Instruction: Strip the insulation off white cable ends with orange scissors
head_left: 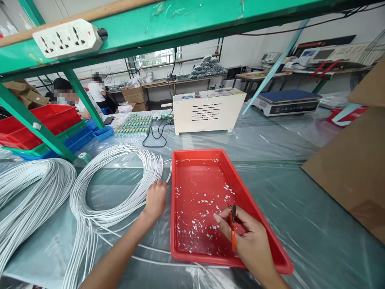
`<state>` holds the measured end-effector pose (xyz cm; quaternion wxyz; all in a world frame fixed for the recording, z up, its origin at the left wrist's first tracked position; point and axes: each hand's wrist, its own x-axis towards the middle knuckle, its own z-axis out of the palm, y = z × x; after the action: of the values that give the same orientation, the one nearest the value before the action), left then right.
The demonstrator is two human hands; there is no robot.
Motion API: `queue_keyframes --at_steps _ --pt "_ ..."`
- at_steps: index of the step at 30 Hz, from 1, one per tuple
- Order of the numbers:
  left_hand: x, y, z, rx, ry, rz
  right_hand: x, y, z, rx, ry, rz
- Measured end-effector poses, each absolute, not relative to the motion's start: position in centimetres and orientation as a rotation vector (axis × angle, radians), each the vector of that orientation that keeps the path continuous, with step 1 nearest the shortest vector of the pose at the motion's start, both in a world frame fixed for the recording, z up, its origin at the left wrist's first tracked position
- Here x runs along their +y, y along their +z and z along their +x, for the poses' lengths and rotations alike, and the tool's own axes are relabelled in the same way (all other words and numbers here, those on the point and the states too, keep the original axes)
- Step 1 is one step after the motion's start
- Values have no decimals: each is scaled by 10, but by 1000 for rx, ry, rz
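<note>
- Left hand (155, 199) down on the looped bundle of white cables (120, 188), fingers curled onto the strands close to their cut ends, just left of the red tray (255, 200); whether a strand is actually pinched cannot be told.
- Right hand (248, 239) over the near part of the tray, grip pressed together around small orange-handled cutters (232, 226), dark tip pointing far.
- Cable ends fanning toward the tray's far-left corner, long axis of the strands there running near-to-far; ends lying left and far of the cutters, well apart from them.
- Left hand clearly the nearer one to the cables.
- White insulation scraps (204, 208) scattered over the tray floor.
- Plastic-covered table (300, 224) under everything; second cable bundle (33, 188) at far left; cream machine box (207, 110) beyond the tray.
</note>
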<state>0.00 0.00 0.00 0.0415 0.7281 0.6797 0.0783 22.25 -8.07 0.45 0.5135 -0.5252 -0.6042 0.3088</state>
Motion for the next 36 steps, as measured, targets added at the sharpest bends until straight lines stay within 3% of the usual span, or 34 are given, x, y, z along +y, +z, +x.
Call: queue_keyframes --at_steps 6,13,22,36 --pt "11 16 -7 1962 701 1961 -81 7 223 -1470 770 -1286" --pt "4 51 27 1407 1043 1634 -79 9 221 -1553 729 -1332" --pt "-34 59 73 1000 1204 1320 -75 6 231 -1599 684 -1423" --pt "-62 58 84 1117 1149 1306 -76 23 239 -1729 394 -1437"
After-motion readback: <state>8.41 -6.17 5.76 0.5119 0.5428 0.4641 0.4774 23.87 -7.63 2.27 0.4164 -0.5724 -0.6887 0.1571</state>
